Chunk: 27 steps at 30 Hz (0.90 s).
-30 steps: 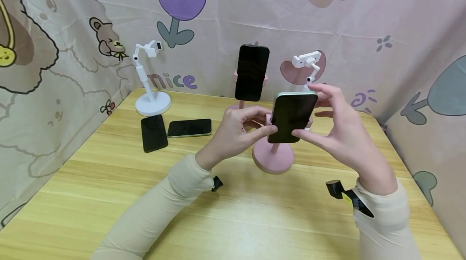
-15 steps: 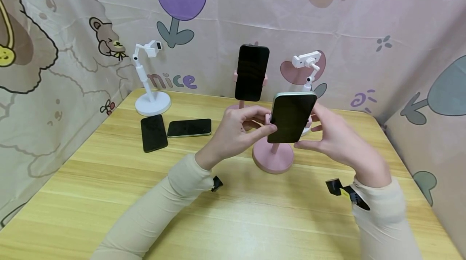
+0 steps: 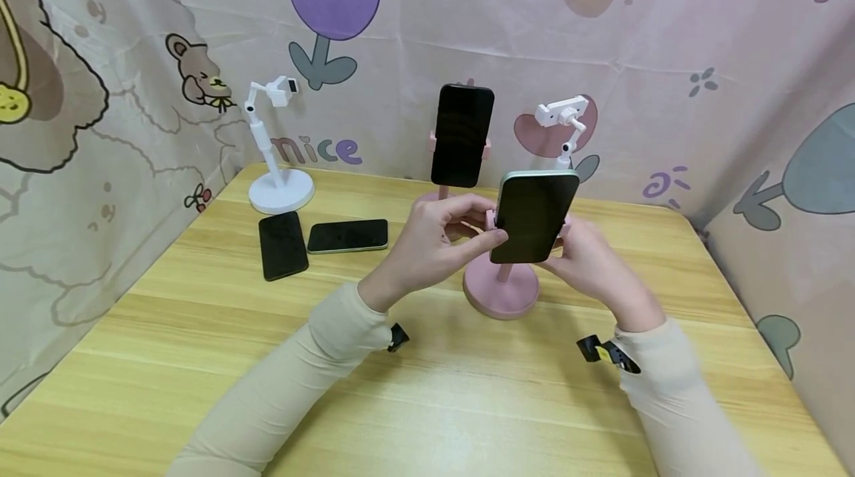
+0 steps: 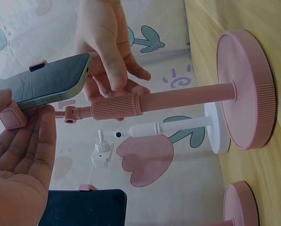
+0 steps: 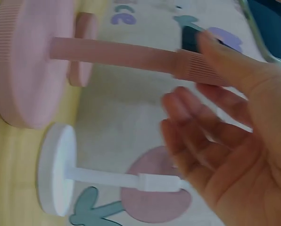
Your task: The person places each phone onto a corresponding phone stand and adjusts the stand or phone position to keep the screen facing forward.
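A green-edged phone (image 3: 534, 216) with a dark screen sits in the clamp of the near pink stand (image 3: 501, 291) at the table's middle. My left hand (image 3: 444, 236) pinches the clamp's left side, thumb in front and fingers behind; the left wrist view shows those fingers (image 4: 22, 155) on the pink clamp under the phone (image 4: 46, 84). My right hand (image 3: 588, 262) is low behind the phone. Its thumb touches the pole's ribbed collar (image 5: 202, 68) while its fingers (image 5: 192, 127) stay loosely spread, apart from the pole.
A second pink stand holds a black phone (image 3: 462, 134) farther back. White stands rise at back left (image 3: 277, 143) and back right (image 3: 563, 117). Two phones lie flat at left (image 3: 283, 243) (image 3: 348, 234). Cloth walls enclose the wooden table (image 3: 467, 403).
My right hand left the phone's top and right edge and dropped behind it to the stand's pole. My left hand kept its hold on the clamp.
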Tool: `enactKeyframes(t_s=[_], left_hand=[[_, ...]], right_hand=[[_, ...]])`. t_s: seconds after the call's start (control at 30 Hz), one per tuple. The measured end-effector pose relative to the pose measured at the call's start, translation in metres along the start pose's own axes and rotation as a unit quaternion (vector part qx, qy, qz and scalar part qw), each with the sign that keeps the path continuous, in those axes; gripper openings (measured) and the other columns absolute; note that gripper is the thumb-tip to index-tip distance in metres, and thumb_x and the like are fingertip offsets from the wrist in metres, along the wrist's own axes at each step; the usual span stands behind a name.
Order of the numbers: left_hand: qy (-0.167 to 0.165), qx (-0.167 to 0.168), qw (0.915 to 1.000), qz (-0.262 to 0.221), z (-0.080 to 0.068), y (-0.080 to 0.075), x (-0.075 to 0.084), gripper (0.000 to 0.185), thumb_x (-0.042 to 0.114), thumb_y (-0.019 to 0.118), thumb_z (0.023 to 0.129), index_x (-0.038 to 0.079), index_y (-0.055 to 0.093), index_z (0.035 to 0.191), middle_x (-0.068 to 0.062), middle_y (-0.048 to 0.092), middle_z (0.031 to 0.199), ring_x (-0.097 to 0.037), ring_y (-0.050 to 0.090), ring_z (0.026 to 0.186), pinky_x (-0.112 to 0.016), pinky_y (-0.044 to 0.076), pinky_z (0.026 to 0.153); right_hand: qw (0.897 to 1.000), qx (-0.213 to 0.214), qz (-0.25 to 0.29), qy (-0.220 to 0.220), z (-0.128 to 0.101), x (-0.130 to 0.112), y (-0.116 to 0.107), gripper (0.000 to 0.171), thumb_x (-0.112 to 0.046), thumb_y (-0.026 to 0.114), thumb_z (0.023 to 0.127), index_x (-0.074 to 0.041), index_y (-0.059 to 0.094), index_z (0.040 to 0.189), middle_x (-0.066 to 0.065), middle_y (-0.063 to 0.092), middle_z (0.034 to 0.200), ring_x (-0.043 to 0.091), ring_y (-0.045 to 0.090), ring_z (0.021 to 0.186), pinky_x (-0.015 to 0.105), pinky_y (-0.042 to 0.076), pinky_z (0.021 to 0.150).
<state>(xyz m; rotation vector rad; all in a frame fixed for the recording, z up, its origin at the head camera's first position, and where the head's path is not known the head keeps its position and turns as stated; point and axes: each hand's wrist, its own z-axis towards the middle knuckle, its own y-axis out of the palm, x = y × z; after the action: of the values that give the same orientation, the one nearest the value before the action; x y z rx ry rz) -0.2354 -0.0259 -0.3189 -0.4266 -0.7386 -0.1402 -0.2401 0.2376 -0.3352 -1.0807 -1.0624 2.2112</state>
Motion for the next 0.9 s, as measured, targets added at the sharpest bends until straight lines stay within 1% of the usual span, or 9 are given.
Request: enactKeyframes(t_s=[0.07,0.13,0.23,0.27,0.33,0.43,0.53,0.67,0.9], left_hand=[[0.000,0.000,1.0000,-0.001,0.000,0.000,-0.001,0.016,0.004,0.083,0.093,0.000,0.077,0.108,-0.010,0.078,0.091,-0.012,0.076,0.082,-0.029,0.068,0.079],[0.001,0.000,1.0000,-0.002,-0.001,0.000,-0.001,0.016,0.004,0.083,0.093,0.000,0.077,0.107,-0.009,0.077,0.090,-0.012,0.076,0.082,-0.029,0.068,0.079],[-0.002,0.001,1.0000,0.000,-0.001,0.000,-0.001,0.015,0.005,0.083,0.093,0.001,0.076,0.106,-0.009,0.077,0.090,-0.012,0.075,0.082,-0.029,0.068,0.080],[-0.004,0.001,1.0000,0.000,-0.001,0.000,0.000,0.015,0.005,0.083,0.093,0.001,0.076,0.106,-0.009,0.077,0.089,-0.012,0.075,0.082,-0.029,0.068,0.080],[-0.008,0.000,1.0000,0.001,0.000,0.000,0.000,0.014,0.005,0.083,0.093,0.002,0.076,0.105,-0.008,0.077,0.089,-0.011,0.075,0.083,-0.029,0.068,0.080],[-0.012,0.000,0.9999,0.002,0.000,0.000,0.001,0.014,0.005,0.083,0.093,0.002,0.076,0.104,-0.008,0.076,0.089,-0.011,0.076,0.082,-0.029,0.068,0.080],[-0.012,-0.001,0.9999,0.002,-0.001,-0.001,0.001,0.015,0.005,0.083,0.093,0.001,0.077,0.106,-0.009,0.076,0.089,-0.011,0.076,0.081,-0.029,0.068,0.080],[-0.014,-0.003,0.9999,0.002,-0.001,-0.002,0.000,0.016,0.006,0.082,0.094,0.001,0.078,0.108,-0.009,0.079,0.090,-0.011,0.076,0.082,-0.029,0.068,0.080],[-0.020,-0.007,0.9998,-0.001,0.000,-0.001,0.000,0.016,0.006,0.081,0.095,0.001,0.077,0.110,-0.009,0.081,0.093,-0.011,0.078,0.085,-0.029,0.068,0.081]], right_hand=[[1.000,0.028,-0.013,-0.007,0.001,0.002,0.006,0.027,0.006,0.081,0.088,-0.001,0.070,0.112,0.013,0.073,0.095,0.031,0.073,0.093,0.051,0.065,0.081],[0.998,0.054,-0.025,-0.013,0.003,0.003,0.011,0.022,0.009,0.077,0.088,-0.001,0.070,0.106,0.011,0.070,0.089,0.027,0.069,0.086,0.046,0.061,0.076],[0.995,0.090,-0.033,-0.014,0.004,0.004,0.016,0.017,0.011,0.073,0.088,-0.001,0.068,0.099,0.011,0.067,0.084,0.025,0.061,0.079,0.043,0.053,0.070],[0.994,0.103,-0.035,-0.014,0.004,0.004,0.018,0.017,0.012,0.072,0.087,-0.001,0.068,0.096,0.011,0.067,0.083,0.025,0.060,0.078,0.043,0.052,0.069],[0.991,0.127,-0.032,-0.013,0.004,0.005,0.022,0.016,0.013,0.071,0.086,0.000,0.066,0.092,0.012,0.065,0.080,0.024,0.056,0.075,0.042,0.048,0.067],[0.985,0.167,-0.031,-0.028,0.006,0.008,0.029,0.014,0.013,0.072,0.085,0.001,0.066,0.088,0.013,0.063,0.077,0.023,0.053,0.071,0.041,0.046,0.064],[0.979,0.197,-0.029,-0.039,0.008,0.011,0.035,0.014,0.012,0.074,0.084,0.001,0.065,0.082,0.013,0.060,0.071,0.020,0.049,0.066,0.037,0.044,0.060],[0.976,0.214,-0.024,-0.043,0.009,0.010,0.039,0.017,0.010,0.075,0.085,0.001,0.063,0.077,0.011,0.057,0.066,0.018,0.043,0.063,0.033,0.040,0.056],[0.974,0.218,-0.027,-0.047,0.009,0.008,0.039,0.016,0.008,0.077,0.087,0.002,0.063,0.083,0.009,0.053,0.063,0.016,0.039,0.061,0.029,0.034,0.054]])
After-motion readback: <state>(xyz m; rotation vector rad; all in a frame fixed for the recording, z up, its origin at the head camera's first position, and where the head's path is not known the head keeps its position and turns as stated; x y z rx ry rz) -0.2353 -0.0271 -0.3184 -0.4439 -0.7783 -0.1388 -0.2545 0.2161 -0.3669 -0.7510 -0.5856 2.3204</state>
